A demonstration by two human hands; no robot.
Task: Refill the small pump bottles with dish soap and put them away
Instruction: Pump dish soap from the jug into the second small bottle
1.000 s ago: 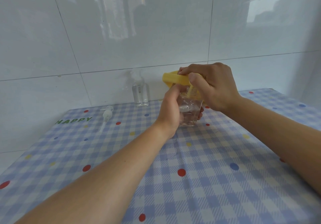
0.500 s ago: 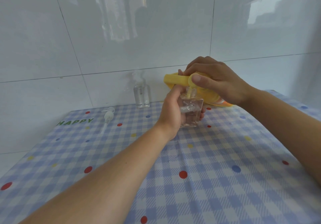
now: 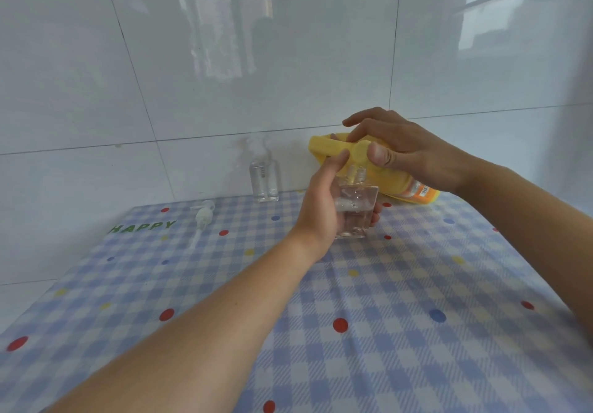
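The grip of the left hand (image 3: 321, 210) wraps the upright small bottle (image 3: 354, 209); the right hand (image 3: 410, 156) pinches the tipped yellow soap bottle (image 3: 324, 148), cap just above its neck.

Left forearm (image 3: 208, 316) reaches in from the lower left, bare, wrist straight. The left hand (image 3: 322, 210) is wrapped round a small clear bottle (image 3: 354, 207), fingertips showing on its far side and the thumb pointing up along it. Just above and to its right sits the right hand (image 3: 410, 153), palm down, with the right forearm (image 3: 529, 220) slanting in from the right edge. Its thumb presses the side of a tilted yellow soap bottle (image 3: 324, 148), fingers draped over the top, one stretched out loose above the rest.
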